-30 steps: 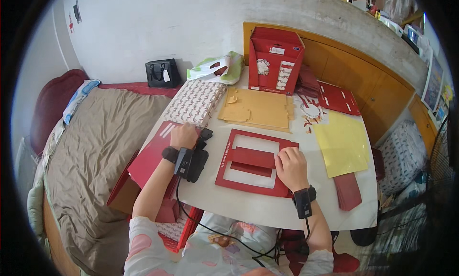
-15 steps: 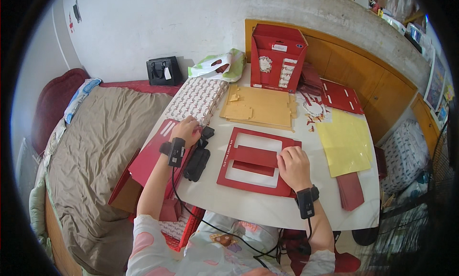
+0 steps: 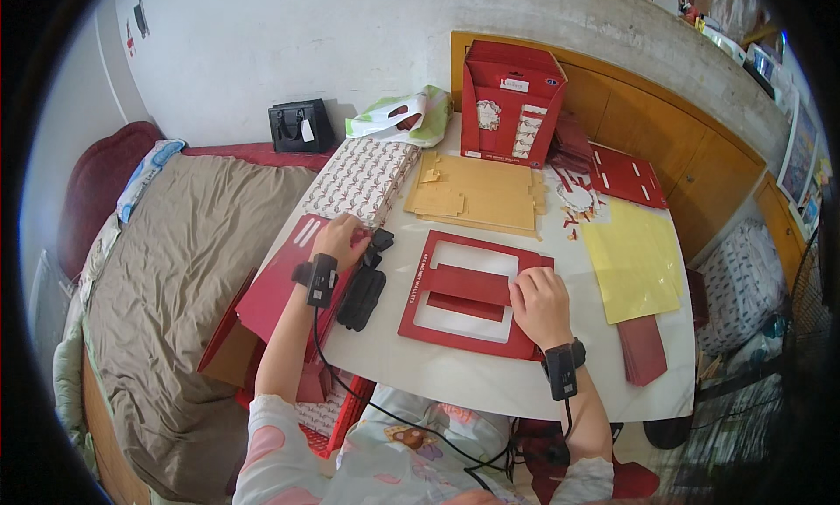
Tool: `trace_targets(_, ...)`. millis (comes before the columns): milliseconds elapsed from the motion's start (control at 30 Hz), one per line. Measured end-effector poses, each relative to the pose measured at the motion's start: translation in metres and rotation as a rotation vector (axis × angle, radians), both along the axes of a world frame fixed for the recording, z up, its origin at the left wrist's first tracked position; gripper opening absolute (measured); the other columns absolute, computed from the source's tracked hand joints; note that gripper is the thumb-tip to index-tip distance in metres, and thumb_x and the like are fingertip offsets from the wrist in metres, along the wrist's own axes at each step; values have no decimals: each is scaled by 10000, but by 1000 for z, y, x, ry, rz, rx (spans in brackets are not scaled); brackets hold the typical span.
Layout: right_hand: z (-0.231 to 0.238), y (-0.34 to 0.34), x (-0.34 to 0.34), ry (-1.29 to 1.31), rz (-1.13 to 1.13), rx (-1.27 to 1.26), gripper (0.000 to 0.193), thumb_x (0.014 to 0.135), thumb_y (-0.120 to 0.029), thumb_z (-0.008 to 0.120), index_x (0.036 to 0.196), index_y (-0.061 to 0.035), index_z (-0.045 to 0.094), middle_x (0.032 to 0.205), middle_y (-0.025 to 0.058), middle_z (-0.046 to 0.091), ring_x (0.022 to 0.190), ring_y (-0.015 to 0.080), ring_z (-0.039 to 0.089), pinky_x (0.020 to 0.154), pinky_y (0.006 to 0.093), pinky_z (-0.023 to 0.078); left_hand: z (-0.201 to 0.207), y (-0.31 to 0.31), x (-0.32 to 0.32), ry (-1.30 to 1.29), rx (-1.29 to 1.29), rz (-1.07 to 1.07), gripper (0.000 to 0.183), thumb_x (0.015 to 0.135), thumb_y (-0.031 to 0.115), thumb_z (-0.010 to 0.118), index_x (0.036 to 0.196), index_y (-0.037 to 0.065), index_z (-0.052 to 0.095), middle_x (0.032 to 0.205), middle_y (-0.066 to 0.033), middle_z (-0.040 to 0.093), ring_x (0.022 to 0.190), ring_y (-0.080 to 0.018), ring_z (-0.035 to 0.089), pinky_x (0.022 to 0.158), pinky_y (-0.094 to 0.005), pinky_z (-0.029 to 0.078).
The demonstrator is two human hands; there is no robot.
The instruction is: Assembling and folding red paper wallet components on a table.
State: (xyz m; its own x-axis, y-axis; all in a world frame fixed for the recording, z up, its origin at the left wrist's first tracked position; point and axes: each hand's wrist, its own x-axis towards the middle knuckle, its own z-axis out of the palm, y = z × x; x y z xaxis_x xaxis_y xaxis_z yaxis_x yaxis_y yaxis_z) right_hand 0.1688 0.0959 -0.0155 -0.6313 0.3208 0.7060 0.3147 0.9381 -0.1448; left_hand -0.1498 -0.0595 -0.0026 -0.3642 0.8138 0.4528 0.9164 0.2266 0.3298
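A flat red cardboard frame with two cut-out windows lies on the table before me. A narrow red card strip crosses it, and another red piece shows below inside the lower window. My right hand is closed at the strip's right end, over the frame's right edge; its fingertips are partly hidden. My left hand rests with curled fingers at the far end of a stack of red cardboard sheets; whether it pinches anything is hidden. Beside it lies a black case-like object.
Brown cardboard sheets and a patterned white stack lie farther back, before a tall red display box. To the right are a yellow sheet, dark red envelopes and paper scraps. Black cables hang from both wrists.
The view has shifted very slightly. Both hands, the frame and the strip stay in place.
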Motion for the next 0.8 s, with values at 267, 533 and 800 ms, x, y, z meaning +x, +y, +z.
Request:
trace_targets(267, -1, 2, 1, 17, 4, 39, 80, 725, -111, 595, 713, -46, 550, 752, 47, 515, 741, 216, 495, 641, 330, 412, 8, 5, -16, -9, 70, -7, 112, 711, 77, 607, 747, 26, 514, 675, -121, 547, 621, -251, 556, 563, -329, 441)
trace_targets(533, 4, -3, 2, 53, 17, -26, 85, 685, -66, 622, 722, -42, 550, 740, 61, 541, 725, 243, 518, 635, 348, 424, 58, -2, 13, 175, 161, -24, 100, 713, 55, 565, 744, 13, 479, 706, -133, 523, 685, -306, 528, 607, -377, 428)
trace_targets(800, 16, -26, -15, 81, 237, -275, 248, 745, -150, 616, 939, -14, 541, 861, 107, 575, 845, 275, 539, 730, 350, 438, 119, -26, 82, 330, 282, -111, 122, 697, -2, 591, 726, 14, 473, 712, -109, 495, 672, -285, 511, 613, -366, 427)
